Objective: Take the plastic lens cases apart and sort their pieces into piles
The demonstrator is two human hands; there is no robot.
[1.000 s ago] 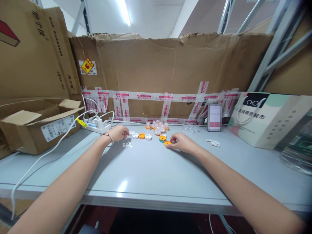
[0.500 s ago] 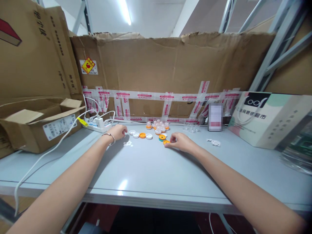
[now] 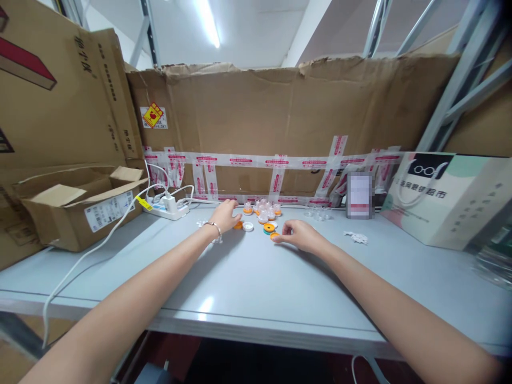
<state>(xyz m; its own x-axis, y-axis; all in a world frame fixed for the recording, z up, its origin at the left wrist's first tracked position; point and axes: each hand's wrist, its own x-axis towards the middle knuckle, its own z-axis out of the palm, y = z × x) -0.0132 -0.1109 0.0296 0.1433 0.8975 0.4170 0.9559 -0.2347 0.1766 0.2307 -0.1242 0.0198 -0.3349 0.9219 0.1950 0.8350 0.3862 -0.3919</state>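
My left hand (image 3: 225, 214) is over the row of caps, fingers apart and reaching toward the clear-topped pieces. Partly beneath its fingers is an orange cap (image 3: 239, 225), with a white cap (image 3: 248, 226) just to the right. Several clear pieces with orange bases (image 3: 263, 216) stand grouped behind. My right hand (image 3: 288, 232) pinches a small orange cap (image 3: 274, 236) at the table surface. Touching or close to that cap is an orange disc (image 3: 269, 228) on a teal one. The other white caps and small white bits are mostly hidden by my left hand.
A power strip (image 3: 170, 212) with white cables and an open carton (image 3: 68, 218) are at the left. Clear parts (image 3: 318, 213), white pieces (image 3: 356, 237), a phone (image 3: 359, 197) and a printed box (image 3: 432, 202) occupy the right. Cardboard (image 3: 248, 117) rises behind.
My left hand has moved right, from beside the white caps to over them, and its fingers have spread. My right hand stays at the orange cap. The view has shifted slightly.
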